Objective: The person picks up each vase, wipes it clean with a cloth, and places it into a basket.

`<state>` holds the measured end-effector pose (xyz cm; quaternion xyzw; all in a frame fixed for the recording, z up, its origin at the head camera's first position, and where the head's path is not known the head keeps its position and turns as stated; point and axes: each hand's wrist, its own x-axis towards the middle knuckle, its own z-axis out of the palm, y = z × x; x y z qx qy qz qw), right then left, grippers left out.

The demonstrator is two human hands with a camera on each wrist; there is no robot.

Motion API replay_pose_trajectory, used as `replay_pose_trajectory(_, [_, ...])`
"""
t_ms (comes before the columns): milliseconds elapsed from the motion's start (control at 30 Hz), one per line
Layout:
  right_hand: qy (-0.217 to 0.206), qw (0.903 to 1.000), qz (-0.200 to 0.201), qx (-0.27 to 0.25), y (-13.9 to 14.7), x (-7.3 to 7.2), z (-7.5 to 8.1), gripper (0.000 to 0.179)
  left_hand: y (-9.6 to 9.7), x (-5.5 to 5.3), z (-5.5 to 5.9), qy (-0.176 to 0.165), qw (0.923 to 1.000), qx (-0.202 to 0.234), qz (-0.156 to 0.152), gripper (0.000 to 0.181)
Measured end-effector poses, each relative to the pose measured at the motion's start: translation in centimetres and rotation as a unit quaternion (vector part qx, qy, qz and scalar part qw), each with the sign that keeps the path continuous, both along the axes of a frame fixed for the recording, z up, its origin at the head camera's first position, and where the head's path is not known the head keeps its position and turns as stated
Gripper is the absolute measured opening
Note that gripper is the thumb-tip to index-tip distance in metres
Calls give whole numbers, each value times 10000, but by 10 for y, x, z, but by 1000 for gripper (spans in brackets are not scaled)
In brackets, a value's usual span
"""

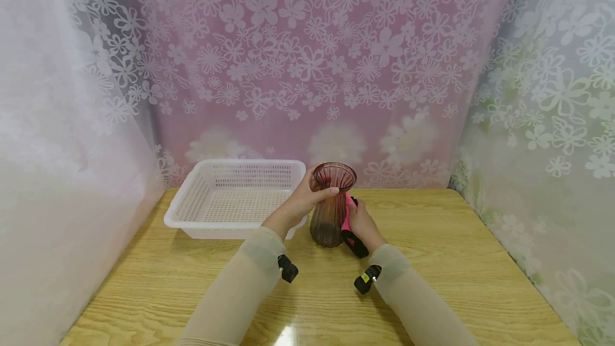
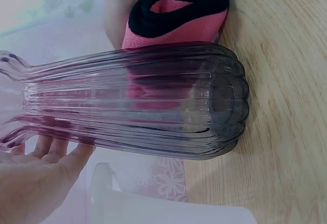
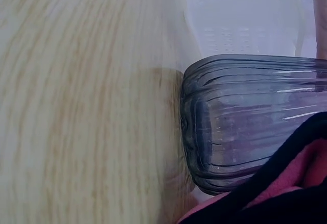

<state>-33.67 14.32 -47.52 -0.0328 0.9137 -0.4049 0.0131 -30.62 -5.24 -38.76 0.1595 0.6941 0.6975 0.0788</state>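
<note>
A tall ribbed glass vase [image 1: 329,220], pinkish at its flared rim and greyer toward the base, stands upright on the wooden table. My left hand [image 1: 299,201] grips it around the neck, thumb across the front. At the vase's right side, my right hand [image 1: 363,224] holds a pink cloth [image 1: 346,213] with thick black edging against the glass. In the left wrist view, the cloth [image 2: 204,27] shows its black folded edge, and its pink is visible through the vase. The right wrist view has the vase's base [image 3: 202,127] close to the tabletop.
A white perforated plastic basket [image 1: 235,225] stands left of the vase, its right end close to my left hand. The wooden table [image 1: 432,250] reaches back to a floral curtain [image 1: 307,68], with more curtains on both sides.
</note>
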Motion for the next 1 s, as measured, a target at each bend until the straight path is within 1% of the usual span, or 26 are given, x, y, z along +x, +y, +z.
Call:
replay_pose_trajectory(133, [-192, 9998, -9, 103, 1, 2, 2, 61, 0, 1, 1, -5, 10000, -46, 28, 87])
replay_pose_trajectory(400, [-309, 9990, 112, 290, 3, 3, 8, 57, 0, 1, 2, -28, 9999, -101, 54, 87])
replay_pose_trajectory(533, [-339, 9989, 209, 259, 8, 3, 9, 57, 0, 1, 1, -39, 9999, -154, 28, 90])
replay_pose_trajectory(800, [-621, 9980, 122, -53, 19, 6, 17, 59, 1, 0, -1, -15, 9999, -142, 36, 91])
replay_pose_trajectory(1000, [-534, 9985, 95, -43, 24, 8, 27, 60, 1, 0, -1, 15, 10000, -82, 53, 91])
